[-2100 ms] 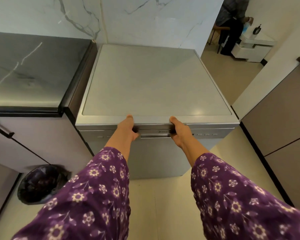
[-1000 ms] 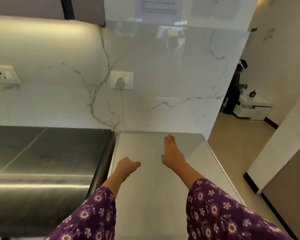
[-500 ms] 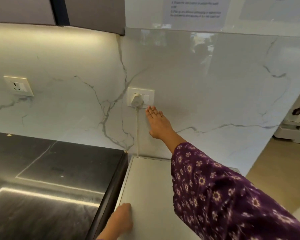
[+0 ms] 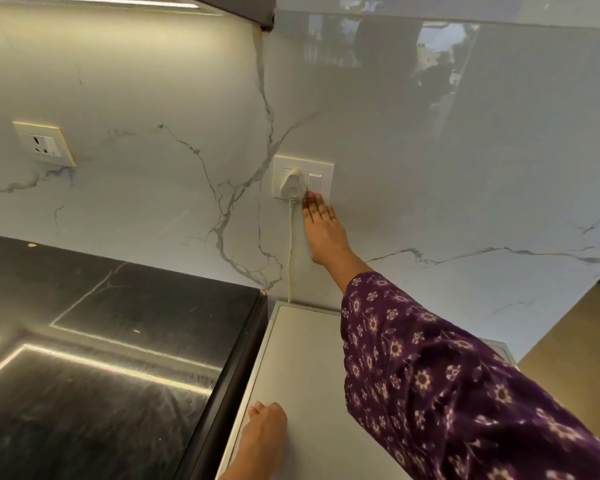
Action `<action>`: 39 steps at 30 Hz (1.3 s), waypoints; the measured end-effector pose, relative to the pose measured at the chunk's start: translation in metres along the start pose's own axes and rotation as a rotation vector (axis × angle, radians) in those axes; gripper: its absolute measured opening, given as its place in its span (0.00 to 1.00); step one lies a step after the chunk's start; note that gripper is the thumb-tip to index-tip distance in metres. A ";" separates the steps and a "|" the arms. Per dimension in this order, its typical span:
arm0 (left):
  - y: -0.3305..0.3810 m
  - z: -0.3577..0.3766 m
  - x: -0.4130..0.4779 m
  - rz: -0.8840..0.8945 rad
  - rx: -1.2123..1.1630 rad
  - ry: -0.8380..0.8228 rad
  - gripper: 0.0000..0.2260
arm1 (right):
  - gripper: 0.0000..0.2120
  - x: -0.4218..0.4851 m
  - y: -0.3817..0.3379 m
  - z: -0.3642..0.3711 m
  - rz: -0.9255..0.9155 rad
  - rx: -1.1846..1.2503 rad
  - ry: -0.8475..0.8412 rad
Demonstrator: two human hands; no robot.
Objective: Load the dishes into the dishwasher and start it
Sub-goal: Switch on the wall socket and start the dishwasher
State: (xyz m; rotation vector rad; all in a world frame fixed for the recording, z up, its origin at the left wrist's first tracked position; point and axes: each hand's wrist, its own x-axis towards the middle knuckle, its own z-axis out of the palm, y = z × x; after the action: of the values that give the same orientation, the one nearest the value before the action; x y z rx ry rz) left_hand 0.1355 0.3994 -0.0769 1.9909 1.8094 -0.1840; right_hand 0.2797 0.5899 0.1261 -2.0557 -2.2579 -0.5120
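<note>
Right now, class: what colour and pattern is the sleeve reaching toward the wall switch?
The sleeve is purple with small pale flowers; head view.

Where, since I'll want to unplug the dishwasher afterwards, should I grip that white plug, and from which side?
Pinch the white plug by its rounded body, across the left and right flanks, coming straight at the wall from the front. It stands proud of the socket plate, leaving those flanks free. Avoid the cord, which hangs straight down, and the switch close on its right.
</note>
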 end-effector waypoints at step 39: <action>-0.137 0.101 -0.296 0.320 0.256 0.035 0.31 | 0.23 -0.583 -0.177 0.018 -0.052 0.632 -0.206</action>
State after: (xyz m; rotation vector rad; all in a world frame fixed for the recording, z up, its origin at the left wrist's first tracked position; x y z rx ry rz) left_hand -0.0184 0.0944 -0.0849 2.4439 1.5210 -0.2934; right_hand 0.1789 0.0237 -0.0755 -1.7762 -2.1829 0.3920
